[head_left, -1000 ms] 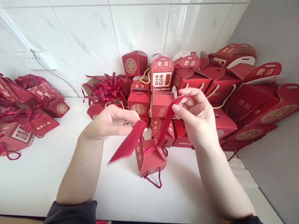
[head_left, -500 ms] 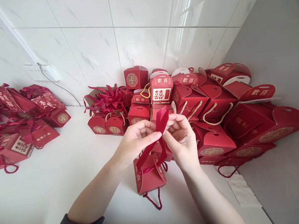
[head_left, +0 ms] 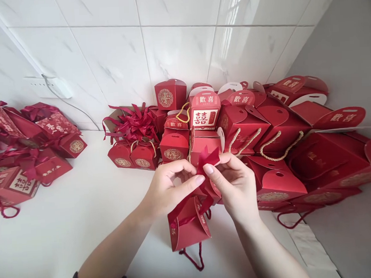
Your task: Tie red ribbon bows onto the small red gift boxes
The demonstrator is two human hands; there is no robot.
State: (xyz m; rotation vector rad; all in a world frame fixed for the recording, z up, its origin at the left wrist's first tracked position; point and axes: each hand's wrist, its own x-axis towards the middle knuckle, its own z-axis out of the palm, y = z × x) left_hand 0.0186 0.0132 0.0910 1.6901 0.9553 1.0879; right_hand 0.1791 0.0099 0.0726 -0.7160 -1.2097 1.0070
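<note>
A dark red ribbon [head_left: 209, 159] is pinched between both hands in the middle of the view. My left hand [head_left: 172, 182] grips it between thumb and fingertips, and my right hand [head_left: 236, 184] holds it from the other side. The ribbon's lower part runs down to a small red gift box [head_left: 192, 232] on the white table. This box has curved top flaps, gold print and a dark red cord handle [head_left: 194, 259] lying at its near side. Fingers hide part of the ribbon where the hands meet.
Many red gift boxes [head_left: 278, 130] with cord handles are stacked at the back right. A box of loose ribbons [head_left: 135, 123] stands behind left of my hands. Ribbon-tied boxes [head_left: 50, 167] pile up at far left on the white table [head_left: 93, 214]. A cable [head_left: 73, 107] hangs from a wall socket [head_left: 50, 88].
The ribbon's upper ends stood tall together; now they sit lower and spread apart in a V. Both hands have come down slightly, and the right one has shifted right.
</note>
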